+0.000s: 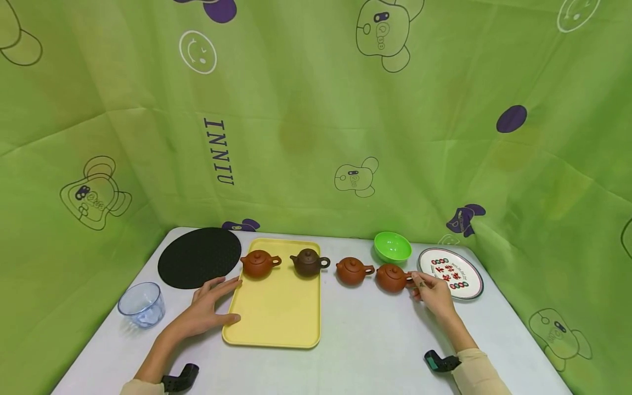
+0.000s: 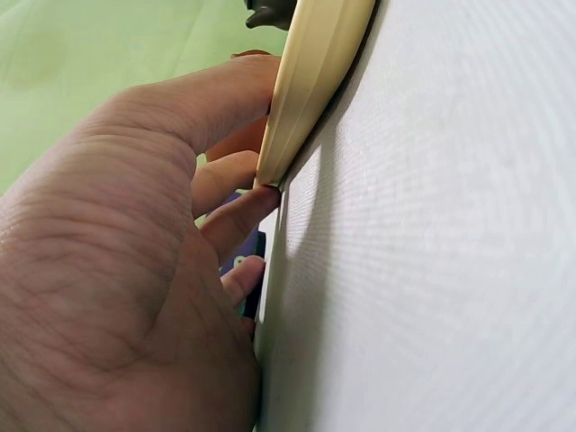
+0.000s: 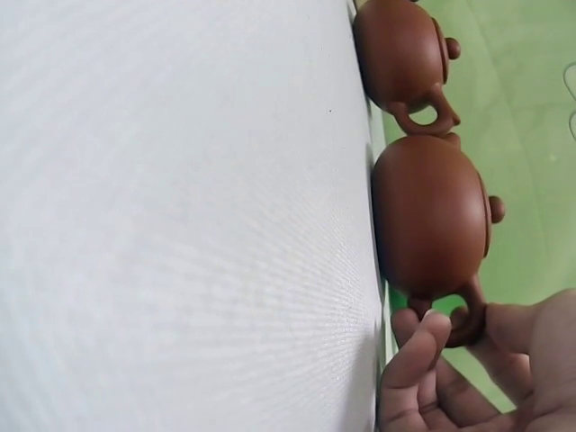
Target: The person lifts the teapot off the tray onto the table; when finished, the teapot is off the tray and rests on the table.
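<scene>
My right hand (image 1: 434, 293) pinches the handle of a reddish-brown teapot (image 1: 391, 278), which stands on the white table at the right. A second reddish-brown teapot (image 1: 351, 271) is just left of it, its handle close to the held pot's spout. On the yellow tray (image 1: 276, 312) stand another reddish-brown teapot (image 1: 258, 264) at the back left and a dark brown teapot (image 1: 307, 263) at the back right. Against the tray's left edge rests my left hand (image 1: 202, 310), its fingers spread and fairly straight. In the left wrist view, fingertips touch the tray's rim (image 2: 301, 85).
A black round mat (image 1: 199, 258) lies at the back left, with a clear bluish glass bowl (image 1: 143, 305) in front of it. At the back right are a green bowl (image 1: 392, 247) and a white plate with red characters (image 1: 469, 274). Green cloth (image 1: 296, 137) hangs around the table.
</scene>
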Demonstrator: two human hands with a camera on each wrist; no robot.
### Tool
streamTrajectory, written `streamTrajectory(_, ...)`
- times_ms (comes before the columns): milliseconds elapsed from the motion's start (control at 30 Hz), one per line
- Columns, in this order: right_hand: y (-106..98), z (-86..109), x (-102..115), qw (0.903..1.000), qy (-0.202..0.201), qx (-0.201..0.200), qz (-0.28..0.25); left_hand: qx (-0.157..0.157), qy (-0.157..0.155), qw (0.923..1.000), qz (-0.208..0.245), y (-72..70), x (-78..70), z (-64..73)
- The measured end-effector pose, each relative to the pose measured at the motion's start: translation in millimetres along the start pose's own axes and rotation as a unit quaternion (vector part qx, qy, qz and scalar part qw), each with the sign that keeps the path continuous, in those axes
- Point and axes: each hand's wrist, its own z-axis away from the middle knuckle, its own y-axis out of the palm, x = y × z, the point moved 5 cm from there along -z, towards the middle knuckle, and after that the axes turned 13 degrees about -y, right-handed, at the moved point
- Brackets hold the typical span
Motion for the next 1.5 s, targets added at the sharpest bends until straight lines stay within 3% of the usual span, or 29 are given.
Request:
streamTrajectory(433, -1, 2.2, 3, 0.9993, -0.011, 0.003, 0.037, 0.000, -0.010, 0.9999, 0.007, 0.8, 2.3, -0.5)
streamTrajectory(700, -7, 4.0, 19, 0.9940, -0.078, -0.009, 0.076, 0.000, -0.013, 0.9999, 0.003, 1.1, 3.2, -0.4)
streamTrajectory(833, -8, 5.2, 27, 0.9917, -0.089, -0.022, 0.090, 0.002, -0.016, 0.9999, 0.000, 1.2, 3.4, -0.5)
streamTrajectory(1067, 0, 3.5, 45, 0.9815, -0.135, -0.028, 0.133, 0.003, -0.020, 0.9998, -0.002, 1.1, 3.3, -1.0)
streamTrajectory(1500, 33, 2.2, 72, 0.9790, -0.185, 0.015, 0.084, 0.002, -0.011, 0.9999, 0.004, 0.7, 2.3, -0.1)
